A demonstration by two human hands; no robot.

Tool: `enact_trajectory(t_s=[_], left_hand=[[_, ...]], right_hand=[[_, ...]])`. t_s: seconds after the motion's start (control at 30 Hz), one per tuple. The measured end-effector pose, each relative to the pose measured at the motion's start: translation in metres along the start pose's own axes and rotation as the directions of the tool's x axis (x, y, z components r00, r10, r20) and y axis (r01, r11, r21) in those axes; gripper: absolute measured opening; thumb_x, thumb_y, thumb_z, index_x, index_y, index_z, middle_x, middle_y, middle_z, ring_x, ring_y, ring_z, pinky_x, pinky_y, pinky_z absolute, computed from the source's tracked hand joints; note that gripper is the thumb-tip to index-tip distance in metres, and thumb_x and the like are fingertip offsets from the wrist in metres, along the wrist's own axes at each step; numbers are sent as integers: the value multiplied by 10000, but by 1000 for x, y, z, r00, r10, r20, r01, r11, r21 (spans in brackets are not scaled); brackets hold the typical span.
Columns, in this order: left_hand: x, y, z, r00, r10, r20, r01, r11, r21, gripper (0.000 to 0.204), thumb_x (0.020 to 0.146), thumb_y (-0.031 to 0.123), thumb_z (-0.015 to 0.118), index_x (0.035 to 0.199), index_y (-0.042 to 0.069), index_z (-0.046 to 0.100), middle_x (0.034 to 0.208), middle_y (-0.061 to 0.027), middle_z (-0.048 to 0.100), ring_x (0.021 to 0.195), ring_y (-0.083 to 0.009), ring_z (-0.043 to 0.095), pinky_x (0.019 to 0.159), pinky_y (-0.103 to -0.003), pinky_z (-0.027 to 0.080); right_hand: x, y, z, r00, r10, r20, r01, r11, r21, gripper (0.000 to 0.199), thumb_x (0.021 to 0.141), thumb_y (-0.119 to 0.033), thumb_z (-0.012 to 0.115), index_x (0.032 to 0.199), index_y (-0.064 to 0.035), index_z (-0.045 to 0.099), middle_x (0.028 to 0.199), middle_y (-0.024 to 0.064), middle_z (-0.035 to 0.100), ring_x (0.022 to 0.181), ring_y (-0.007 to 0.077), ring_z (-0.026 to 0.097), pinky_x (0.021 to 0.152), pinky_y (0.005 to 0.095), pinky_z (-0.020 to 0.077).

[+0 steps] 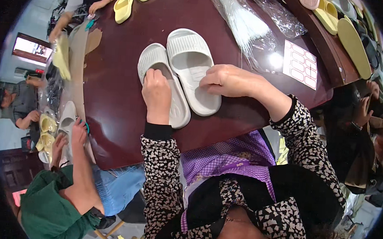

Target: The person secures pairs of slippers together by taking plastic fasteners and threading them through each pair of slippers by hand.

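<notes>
Two white slide sandals (pixel 190 72) lie side by side beneath my curled left hand (pixel 157 91) and bunched right hand (pixel 227 80), whether pinching I cannot tell; an uneven push could skew them across the glossy maroon table (pixel 115 89) underneath.

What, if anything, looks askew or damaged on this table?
Nothing looks clearly spilled or damaged. One small oddity: the white slippers aren't quite level. The left slipper sits lower in the picture than the right slipper, so their toes don't line up.
</notes>
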State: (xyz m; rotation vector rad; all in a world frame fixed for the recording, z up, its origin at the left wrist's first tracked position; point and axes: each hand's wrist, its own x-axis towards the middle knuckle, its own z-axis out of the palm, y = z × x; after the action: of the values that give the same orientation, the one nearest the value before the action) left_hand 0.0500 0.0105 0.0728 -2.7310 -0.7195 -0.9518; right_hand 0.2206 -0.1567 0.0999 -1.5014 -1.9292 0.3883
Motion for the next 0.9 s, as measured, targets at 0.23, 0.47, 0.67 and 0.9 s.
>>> enact_trajectory(t_s=[0.23,0.47,0.67,0.9], left_hand=[[0,3,-5,1000,-14,-6,14,998,-64,23,785,19,524,777,5,540,841,-130,534,775,-298,573,657,-361,491],[-2,6,-4,998,-63,24,65,993,-103,61,745,14,562,779,24,513,884,-122,525,825,-288,569,690,-361,489],[-2,6,-5,996,-93,17,94,976,-195,70,743,21,564,787,21,510,871,-124,523,817,-305,565,689,-378,486],[-2,6,-7,995,-95,10,94,958,-271,55,756,23,550,805,21,526,858,-120,525,817,-304,570,698,-385,487]], right_hand=[[2,-7,3,999,4,-33,-11,976,-216,174,761,-158,650,909,-69,630,773,98,601,813,271,589,744,370,454],[8,-10,19,996,-82,-37,66,944,-325,126,765,-140,621,874,-78,604,704,69,582,722,255,588,722,351,426],[16,-5,26,987,-53,-149,-31,859,-512,55,771,-91,570,804,-59,539,679,62,574,673,260,589,667,366,430],[34,-6,23,979,-55,-196,-60,841,-537,61,770,-88,529,810,-45,514,714,106,590,685,279,606,663,374,456]])
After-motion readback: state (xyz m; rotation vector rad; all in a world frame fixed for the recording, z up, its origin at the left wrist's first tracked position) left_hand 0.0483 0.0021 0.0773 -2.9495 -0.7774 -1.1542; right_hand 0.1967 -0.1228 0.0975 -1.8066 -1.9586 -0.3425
